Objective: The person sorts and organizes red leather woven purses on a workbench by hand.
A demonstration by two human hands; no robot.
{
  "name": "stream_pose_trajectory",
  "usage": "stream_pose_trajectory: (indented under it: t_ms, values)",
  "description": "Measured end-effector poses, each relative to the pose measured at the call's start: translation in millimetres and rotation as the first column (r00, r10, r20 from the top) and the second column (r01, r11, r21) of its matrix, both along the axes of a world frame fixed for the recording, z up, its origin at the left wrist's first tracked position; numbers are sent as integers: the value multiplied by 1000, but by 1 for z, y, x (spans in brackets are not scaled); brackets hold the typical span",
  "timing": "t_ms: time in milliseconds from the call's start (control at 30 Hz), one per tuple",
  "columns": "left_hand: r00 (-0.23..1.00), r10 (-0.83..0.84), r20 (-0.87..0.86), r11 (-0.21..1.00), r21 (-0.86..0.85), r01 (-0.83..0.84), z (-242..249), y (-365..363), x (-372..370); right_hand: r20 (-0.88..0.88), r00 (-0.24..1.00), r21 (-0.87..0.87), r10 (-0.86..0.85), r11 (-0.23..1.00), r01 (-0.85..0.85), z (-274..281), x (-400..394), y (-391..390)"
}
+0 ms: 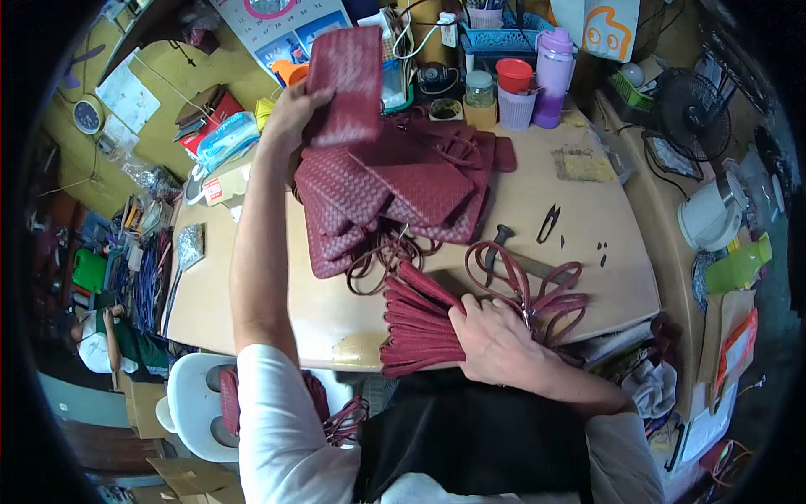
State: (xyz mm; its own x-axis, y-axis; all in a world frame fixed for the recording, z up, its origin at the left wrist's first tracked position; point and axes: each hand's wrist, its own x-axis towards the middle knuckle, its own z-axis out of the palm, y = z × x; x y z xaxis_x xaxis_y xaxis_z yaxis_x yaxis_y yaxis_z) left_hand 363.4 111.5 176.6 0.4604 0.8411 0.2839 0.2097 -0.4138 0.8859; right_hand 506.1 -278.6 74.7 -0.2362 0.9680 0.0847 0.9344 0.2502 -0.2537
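My left hand [298,109] grips the edge of a flat dark-red woven piece [346,84], held up above the back of the table. Below it lies a heap of dark-red woven bags [378,185], some overlapping. At the front edge of the table, my right hand [494,336] is wrapped over a bundle of dark-red straps [416,323] stacked side by side. Loops of thin red cord [558,302] spread out to the right of this hand. A hammer [529,262] lies just behind the loops, partly covered by them.
Small black snips [548,224] lie on the table [613,252] at the right. Jars, a purple bottle [552,80] and a blue basket [504,38] stand at the back. A fan [693,113] is at far right. Another person [105,340] sits at far left, beyond a white chair [195,395].
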Motion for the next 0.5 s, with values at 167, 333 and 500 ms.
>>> stream_pose_trajectory:
  t_ms: [167, 333, 500]
  values:
    - [935, 325, -144, 565, 822, -70, -39, -78, -22, 50, 997, 31, -63, 998, 61, -3, -12, -8]
    - [536, -469, -702, 513, 277, 812, -103, -202, 95, 223, 974, 111, -28, 994, 3, -20, -35, -35]
    - [542, -372, -753, 257, 478, 840, -181, -220, 154, 241, 969, 213, -62, 977, 10, -34, -34, -43]
